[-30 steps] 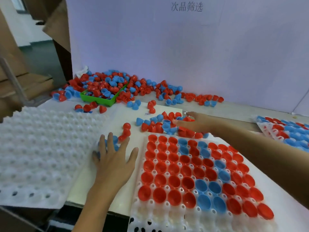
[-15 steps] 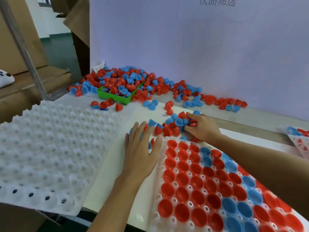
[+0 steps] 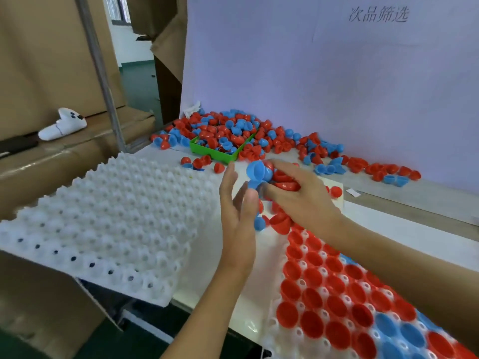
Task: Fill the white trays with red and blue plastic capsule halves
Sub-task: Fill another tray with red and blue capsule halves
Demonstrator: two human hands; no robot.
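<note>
Fingers of the right hand (image 3: 298,195) curl around a heaped clutch of capsule halves (image 3: 274,177) beside the loosely spread left hand (image 3: 238,211); overfull, some could spill.

Bare strip between the two trays
Empty tray (image 3: 103,224) left, filled tray (image 3: 334,288) right; capsule heap (image 3: 233,136) and green bin (image 3: 220,154) block the back.
</note>
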